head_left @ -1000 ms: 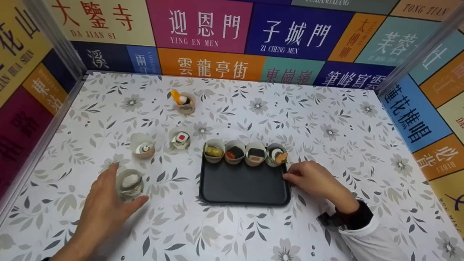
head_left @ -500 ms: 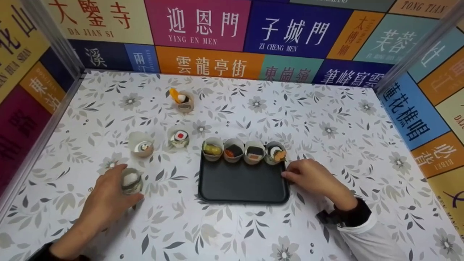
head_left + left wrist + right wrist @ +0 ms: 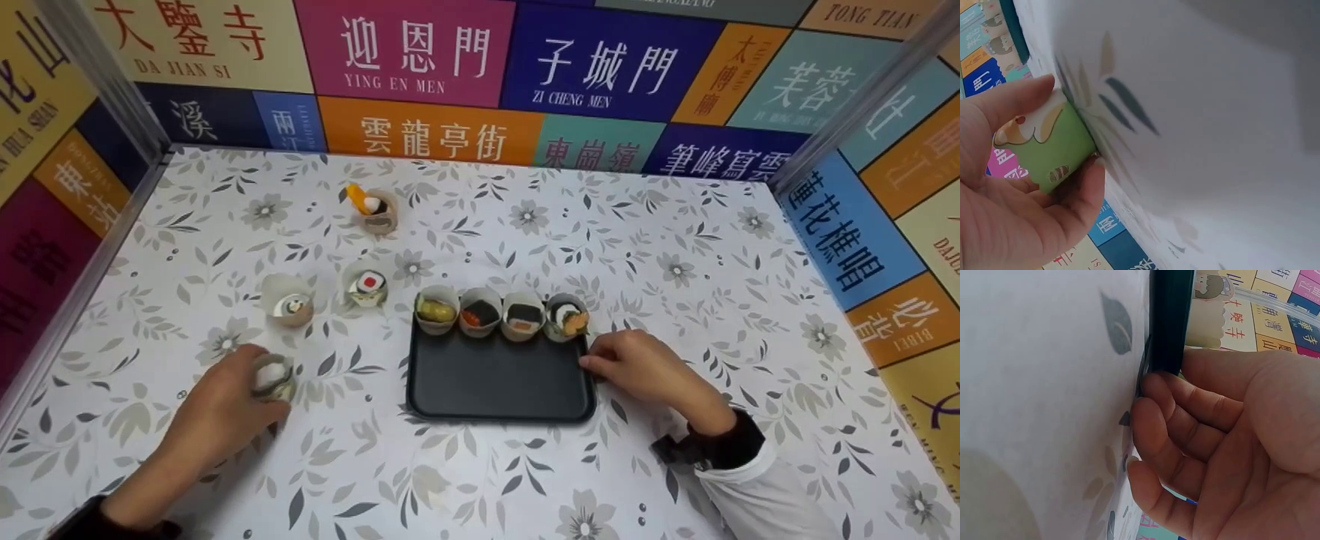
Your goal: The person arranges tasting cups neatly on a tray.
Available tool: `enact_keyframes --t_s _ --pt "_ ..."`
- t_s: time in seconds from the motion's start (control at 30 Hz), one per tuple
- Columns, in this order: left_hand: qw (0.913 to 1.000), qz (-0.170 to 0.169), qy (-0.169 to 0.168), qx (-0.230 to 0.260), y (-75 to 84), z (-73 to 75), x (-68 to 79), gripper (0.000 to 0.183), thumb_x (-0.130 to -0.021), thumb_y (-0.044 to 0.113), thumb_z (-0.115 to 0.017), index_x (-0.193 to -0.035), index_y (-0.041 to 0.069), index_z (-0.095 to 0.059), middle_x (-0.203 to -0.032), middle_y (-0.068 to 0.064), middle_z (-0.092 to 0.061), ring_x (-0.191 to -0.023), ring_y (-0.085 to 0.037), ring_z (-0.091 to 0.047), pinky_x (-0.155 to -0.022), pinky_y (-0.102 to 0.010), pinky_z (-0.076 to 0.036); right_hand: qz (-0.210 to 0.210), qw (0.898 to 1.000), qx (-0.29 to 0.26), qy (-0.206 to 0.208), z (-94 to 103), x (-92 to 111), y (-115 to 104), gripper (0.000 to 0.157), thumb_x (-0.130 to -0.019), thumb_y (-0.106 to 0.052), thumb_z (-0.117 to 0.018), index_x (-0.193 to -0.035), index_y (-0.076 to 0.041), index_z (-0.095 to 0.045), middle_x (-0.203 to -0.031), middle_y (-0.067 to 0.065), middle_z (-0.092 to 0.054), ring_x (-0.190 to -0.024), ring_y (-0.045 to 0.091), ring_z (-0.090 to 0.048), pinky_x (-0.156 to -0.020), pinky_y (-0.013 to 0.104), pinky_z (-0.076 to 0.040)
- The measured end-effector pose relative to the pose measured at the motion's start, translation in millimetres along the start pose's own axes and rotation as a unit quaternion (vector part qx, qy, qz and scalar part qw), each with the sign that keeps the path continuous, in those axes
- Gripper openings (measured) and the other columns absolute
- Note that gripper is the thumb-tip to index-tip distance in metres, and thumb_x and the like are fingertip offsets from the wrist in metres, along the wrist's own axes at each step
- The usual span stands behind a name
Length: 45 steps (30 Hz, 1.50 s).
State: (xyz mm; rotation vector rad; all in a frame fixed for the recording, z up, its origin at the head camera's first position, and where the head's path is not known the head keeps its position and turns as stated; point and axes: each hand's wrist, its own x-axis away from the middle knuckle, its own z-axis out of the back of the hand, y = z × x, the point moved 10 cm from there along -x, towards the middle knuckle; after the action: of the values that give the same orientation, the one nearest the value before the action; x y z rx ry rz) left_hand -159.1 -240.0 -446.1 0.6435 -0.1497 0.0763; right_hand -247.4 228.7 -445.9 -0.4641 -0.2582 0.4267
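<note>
At the left of the table, my left hand [image 3: 217, 401] grips a small paper cup [image 3: 279, 377] with a white piece in it. In the left wrist view, the thumb and curled fingers lie around this green printed cup [image 3: 1055, 146], which stands on the cloth. My right hand [image 3: 637, 367] pinches the right edge of a dark rectangular tray [image 3: 499, 382]; the right wrist view shows thumb and forefinger at the tray's edge [image 3: 1171, 320], the other fingers curled near the cloth. Along the tray's far side stands a row of paper cups [image 3: 480, 313] with toy-like sushi pieces.
Beyond my left hand stand a cup with a white round piece [image 3: 291, 304], a cup with a red-centred roll [image 3: 367, 285] and, farther back, a cup with an orange-topped piece [image 3: 375, 210]. Printed panels [image 3: 420, 60] wall the leaf-patterned tablecloth [image 3: 480, 480].
My left hand has moved in around the paper cup, and its thumb and fingers have closed on it. The right hand stays at the tray's edge. The view has shifted slightly.
</note>
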Motion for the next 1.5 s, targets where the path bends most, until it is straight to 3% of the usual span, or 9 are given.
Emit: enact_keyframes --t_s 0.2,0.4,0.6,0.77,1.0,1.27,1.5 --pt "0.9996 -0.008 0.002 0.026 9.3 3.2 3.6 0.061 -0.078 0.01 -0.083 -0.132 -0.001 -0.056 -0.126 -0.024 -0.062 -0.107 -0.035 -0.061 -0.078 -0.044 -0.052 -0.005 1.0 0.001 -0.003 -0.5 -0.3 0.6 0.023 -0.099 -0.025 -0.072 -0.078 -0.018 -0.067 -0.068 -0.009 -0.057 -0.06 0.01 -0.052 -0.06 0.032 -0.043" --pt "0.998 -0.029 0.021 0.053 36.9 17.0 7.1 0.063 -0.08 0.012 -0.086 -0.135 0.002 -0.057 -0.132 -0.02 -0.061 -0.112 -0.034 -0.06 -0.083 -0.045 -0.051 -0.007 1.0 0.002 -0.007 -0.8 -1.4 1.1 0.023 -0.1 -0.025 -0.072 -0.079 -0.018 -0.068 -0.069 -0.008 -0.058 -0.061 0.011 -0.052 -0.061 0.032 -0.044" --pt "0.9913 -0.075 0.045 0.098 73.9 19.2 8.3 0.067 -0.075 0.007 -0.089 -0.134 0.002 -0.06 -0.143 -0.023 -0.058 -0.127 -0.04 -0.056 -0.102 -0.055 -0.046 -0.008 1.0 0.008 -0.008 -1.9 -2.8 2.4 0.022 -0.099 -0.026 -0.072 -0.079 -0.017 -0.068 -0.069 -0.008 -0.058 -0.061 0.011 -0.052 -0.061 0.033 -0.043" --pt "0.9876 -0.093 0.044 0.119 100.2 10.7 6.7 0.064 -0.075 0.009 -0.09 -0.132 0.004 -0.06 -0.14 -0.02 -0.061 -0.132 -0.041 -0.054 -0.11 -0.058 -0.041 -0.009 1.0 0.006 -0.008 -2.4 -3.5 2.3 0.022 -0.099 -0.026 -0.072 -0.079 -0.018 -0.068 -0.068 -0.008 -0.058 -0.061 0.011 -0.052 -0.061 0.033 -0.044" --pt "0.98 -0.135 0.052 0.137 140.6 0.7 3.9 0.066 -0.073 0.005 -0.091 -0.133 0.003 -0.062 -0.126 -0.013 -0.069 -0.115 -0.031 -0.065 -0.101 -0.051 -0.05 0.018 1.0 0.003 0.003 -2.1 -4.0 -1.9 0.02 -0.099 -0.022 -0.073 -0.08 -0.017 -0.07 -0.07 -0.01 -0.06 -0.064 0.009 -0.054 -0.064 0.032 -0.045" --pt "0.9753 -0.164 0.008 0.148 186.8 -20.1 -1.5 0.071 -0.077 0.006 -0.088 -0.141 0.006 -0.058 -0.133 -0.01 -0.065 -0.122 -0.028 -0.062 -0.106 -0.047 -0.048 0.015 1.0 -0.001 0.004 -1.1 -2.3 0.0 0.02 -0.099 -0.023 -0.073 -0.08 -0.017 -0.07 -0.07 -0.01 -0.061 -0.064 0.009 -0.054 -0.064 0.032 -0.046" --pt "0.9676 -0.203 -0.007 0.15 225.2 -39.1 -2.8 0.073 -0.077 0.009 -0.089 -0.142 0.006 -0.057 -0.133 -0.01 -0.066 -0.121 -0.028 -0.063 -0.103 -0.044 -0.049 0.009 1.0 0.001 0.004 -1.4 -2.0 1.3 0.025 -0.1 -0.024 -0.071 -0.077 -0.018 -0.067 -0.068 -0.01 -0.058 -0.062 0.009 -0.052 -0.062 0.032 -0.044"
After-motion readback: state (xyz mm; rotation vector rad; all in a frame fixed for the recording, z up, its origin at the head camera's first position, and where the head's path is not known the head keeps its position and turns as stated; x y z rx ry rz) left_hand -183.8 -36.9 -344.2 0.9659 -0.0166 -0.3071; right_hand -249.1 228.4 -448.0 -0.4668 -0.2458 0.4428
